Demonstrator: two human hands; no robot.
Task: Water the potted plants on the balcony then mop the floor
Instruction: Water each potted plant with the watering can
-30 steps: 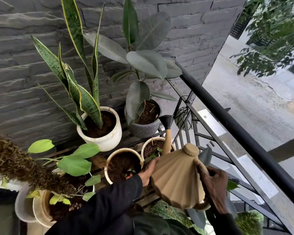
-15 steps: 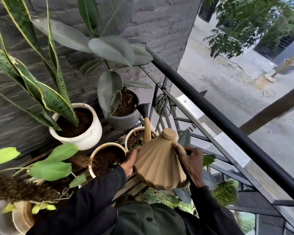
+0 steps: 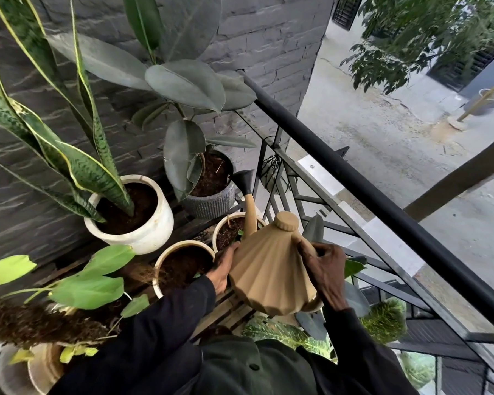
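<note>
Watering can (image 3: 268, 269), tan, fluted, capped: held above the railing-side edge of the slatted plant rack (image 3: 226, 306), tipped forward. Its dark rose (image 3: 244, 179) is at the rim of the grey ribbed pot (image 3: 211, 206) in the rack's far corner. Right hand (image 3: 322, 269): fingers curled round the rear handle. Left hand (image 3: 223, 266): fingers laid against the can's flank, steadying. No water stream visible. White pot (image 3: 149, 235), near cream pot (image 3: 183, 248), far cream pot (image 3: 226, 220): soil dark; whether watered, cannot tell. Judged status: watering in hand, grey pot current; mopping not begun, no mop in view.
</note>
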